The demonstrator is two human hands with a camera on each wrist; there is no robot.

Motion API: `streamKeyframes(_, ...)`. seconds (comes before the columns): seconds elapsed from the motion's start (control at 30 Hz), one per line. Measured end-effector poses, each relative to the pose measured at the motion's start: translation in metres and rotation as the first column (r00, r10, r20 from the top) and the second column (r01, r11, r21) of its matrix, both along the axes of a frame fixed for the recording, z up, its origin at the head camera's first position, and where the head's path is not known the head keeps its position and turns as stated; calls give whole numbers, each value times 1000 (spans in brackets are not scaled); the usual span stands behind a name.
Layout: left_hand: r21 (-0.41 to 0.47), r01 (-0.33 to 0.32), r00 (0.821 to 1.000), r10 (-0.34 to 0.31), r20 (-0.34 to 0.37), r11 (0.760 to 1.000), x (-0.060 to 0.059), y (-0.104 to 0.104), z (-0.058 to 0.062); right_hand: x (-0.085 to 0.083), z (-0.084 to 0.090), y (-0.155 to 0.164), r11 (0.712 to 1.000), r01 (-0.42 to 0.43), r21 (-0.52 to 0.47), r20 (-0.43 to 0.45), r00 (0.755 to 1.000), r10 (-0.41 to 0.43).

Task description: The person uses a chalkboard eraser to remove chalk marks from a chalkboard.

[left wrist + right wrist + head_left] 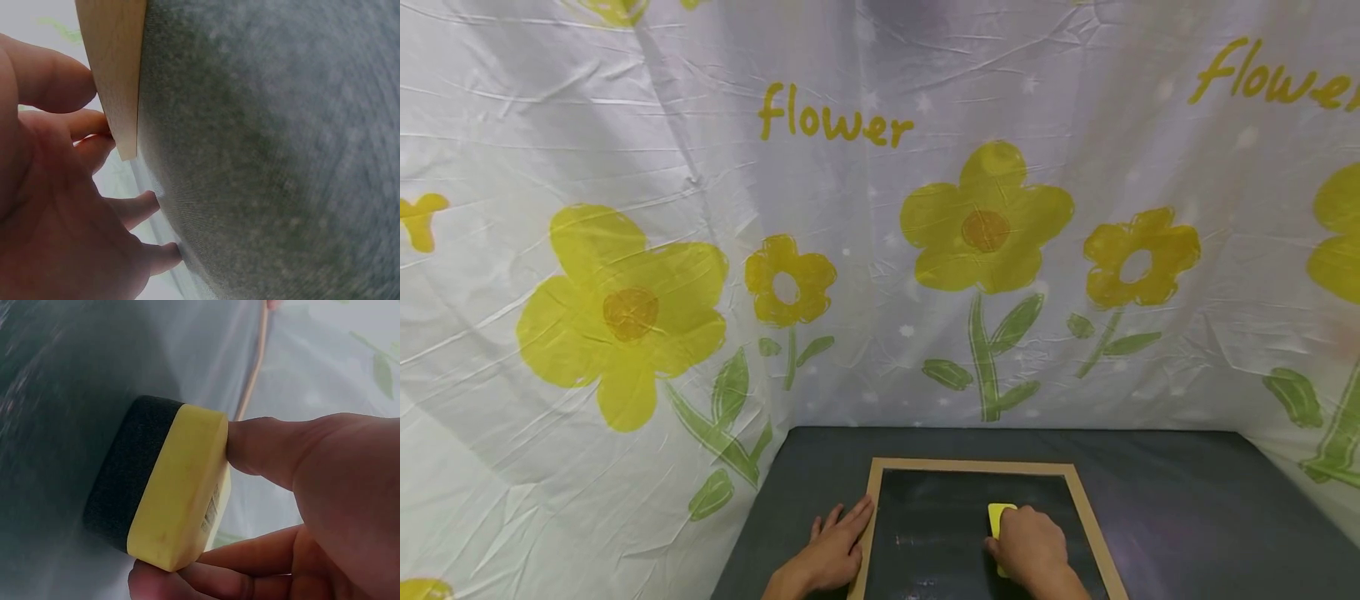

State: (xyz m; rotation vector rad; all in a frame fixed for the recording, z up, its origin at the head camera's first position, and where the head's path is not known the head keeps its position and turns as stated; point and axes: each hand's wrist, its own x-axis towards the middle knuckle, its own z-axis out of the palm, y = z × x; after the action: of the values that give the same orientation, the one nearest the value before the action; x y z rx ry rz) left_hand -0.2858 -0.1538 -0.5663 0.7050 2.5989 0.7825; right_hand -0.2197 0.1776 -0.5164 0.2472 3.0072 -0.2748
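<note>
A chalkboard [940, 508] with a light wooden frame lies on the dark table. My right hand [1033, 546] grips a board eraser [178, 487], a yellow block with a black felt pad, over the right half of the board. The thumb is on one side of the yellow block and the fingers on the other; in the right wrist view the felt faces the dark surface. At the board's left side, my left hand [827, 550] rests with extended fingers against the wooden frame [119, 81]. Its lower two fingers reach the dark tablecloth in the left wrist view.
The dark tablecloth [1195, 517] spreads out on both sides of the board. Behind and beside the table hangs a white curtain [850, 350] printed with yellow flowers. Faint pale marks [906, 542] show on the board's surface, left of the eraser.
</note>
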Motion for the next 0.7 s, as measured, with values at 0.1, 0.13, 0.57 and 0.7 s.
streamKeyframes(0.1,-6,1,1000,-1,-5,1000,-1,0,-1,0,0,-7,1000,0,-4,1,1000,0)
streamKeyframes(0.13,-8,2,1000,-2,-9,1000,-2,0,-2,-1,0,-9,1000,-1,-5,-1,1000,1)
streamKeyframes(0.57,-5,3,1000,-3,-8,1000,-4,0,-2,-7,-4,-30,999,-38,-12,-31,999,38)
streamKeyframes(0.7,-4,3,1000,-3,-8,1000,-4,-1,-4,-9,-4,-37,1000,-29,-10,-24,999,28)
